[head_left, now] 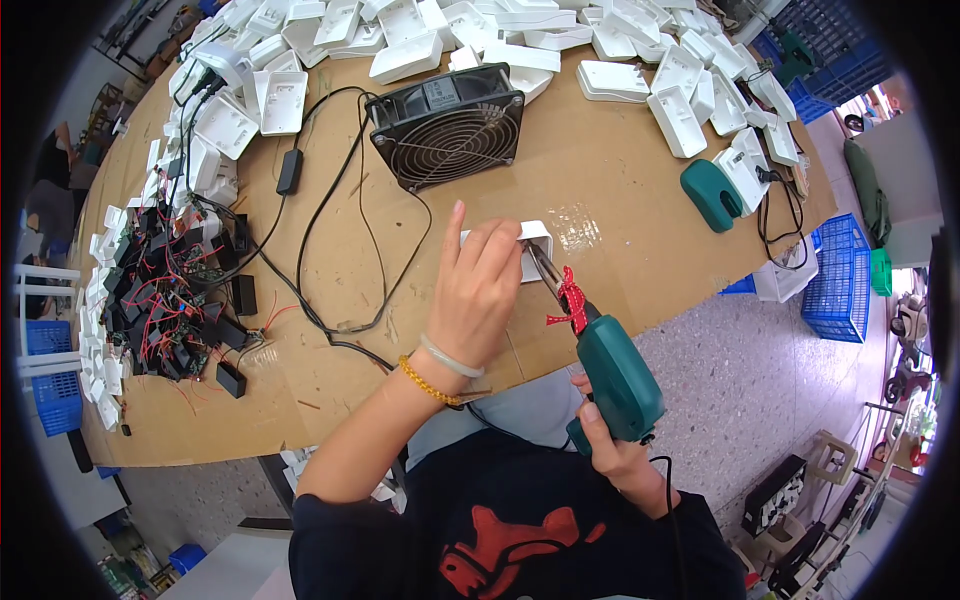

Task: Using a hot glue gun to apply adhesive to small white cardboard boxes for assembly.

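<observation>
A small white plastic case (538, 238) lies on the cardboard-covered table, its open side partly hidden by my fingers. My left hand (478, 285) grips the case from the left, with one finger sticking up away from it. My right hand (615, 455) is closed round the handle of a green corded hand tool (618, 372) with a long slim metal nose. Red string is tied round the nose, and its tip reaches inside the case next to my left fingertips. What the tip touches cannot be made out.
Beyond my hands stands a black fan (447, 128) with a wire grille. White plastic cases (410, 58) are heaped along the far edge. At the left is a pile of black modules with red wires (165, 300). A green holder (712, 195) sits at the right; black cables (300, 270) cross the cardboard (330, 390).
</observation>
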`<act>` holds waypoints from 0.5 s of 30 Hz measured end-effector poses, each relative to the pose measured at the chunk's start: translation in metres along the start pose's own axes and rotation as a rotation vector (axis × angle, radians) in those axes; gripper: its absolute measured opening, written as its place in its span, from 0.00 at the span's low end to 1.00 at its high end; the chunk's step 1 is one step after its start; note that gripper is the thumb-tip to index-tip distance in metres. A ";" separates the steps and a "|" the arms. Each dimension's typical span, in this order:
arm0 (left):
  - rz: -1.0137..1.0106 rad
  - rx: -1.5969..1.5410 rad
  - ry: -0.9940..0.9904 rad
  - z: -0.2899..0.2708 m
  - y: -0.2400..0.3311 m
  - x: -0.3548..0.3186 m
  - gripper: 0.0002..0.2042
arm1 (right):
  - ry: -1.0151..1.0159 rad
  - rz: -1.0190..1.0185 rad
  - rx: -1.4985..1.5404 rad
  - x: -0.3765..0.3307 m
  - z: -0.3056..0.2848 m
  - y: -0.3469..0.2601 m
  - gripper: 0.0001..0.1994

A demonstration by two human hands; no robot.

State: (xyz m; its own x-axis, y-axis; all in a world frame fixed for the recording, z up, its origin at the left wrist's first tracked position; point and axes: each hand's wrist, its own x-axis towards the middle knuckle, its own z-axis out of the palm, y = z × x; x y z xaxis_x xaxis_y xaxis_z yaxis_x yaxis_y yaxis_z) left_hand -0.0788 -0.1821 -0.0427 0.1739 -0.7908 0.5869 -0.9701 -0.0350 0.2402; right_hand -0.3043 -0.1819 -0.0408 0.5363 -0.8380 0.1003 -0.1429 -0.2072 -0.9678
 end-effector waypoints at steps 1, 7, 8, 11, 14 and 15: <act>0.000 -0.001 0.001 0.000 0.000 0.000 0.09 | 0.001 0.000 -0.001 0.000 0.000 0.001 0.10; 0.005 -0.014 -0.003 0.000 0.000 0.000 0.09 | -0.023 0.091 0.013 -0.003 -0.003 -0.002 0.12; 0.004 -0.012 -0.007 0.000 0.000 0.000 0.09 | -0.036 0.052 -0.016 -0.002 -0.004 -0.002 0.11; 0.003 -0.012 -0.012 -0.001 0.000 0.000 0.09 | -0.032 -0.005 -0.031 -0.001 -0.002 0.001 0.10; 0.002 -0.014 -0.013 -0.001 0.000 0.000 0.09 | -0.037 -0.022 -0.042 -0.002 -0.004 0.002 0.10; 0.000 -0.015 -0.014 -0.002 0.000 0.000 0.09 | -0.059 -0.022 -0.066 -0.002 -0.005 0.002 0.09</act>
State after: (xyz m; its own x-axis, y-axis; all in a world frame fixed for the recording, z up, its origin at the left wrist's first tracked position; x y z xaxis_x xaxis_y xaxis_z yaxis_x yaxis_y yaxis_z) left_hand -0.0785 -0.1813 -0.0412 0.1715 -0.7993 0.5759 -0.9674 -0.0261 0.2518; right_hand -0.3096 -0.1834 -0.0419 0.5877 -0.8022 0.1052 -0.1845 -0.2595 -0.9480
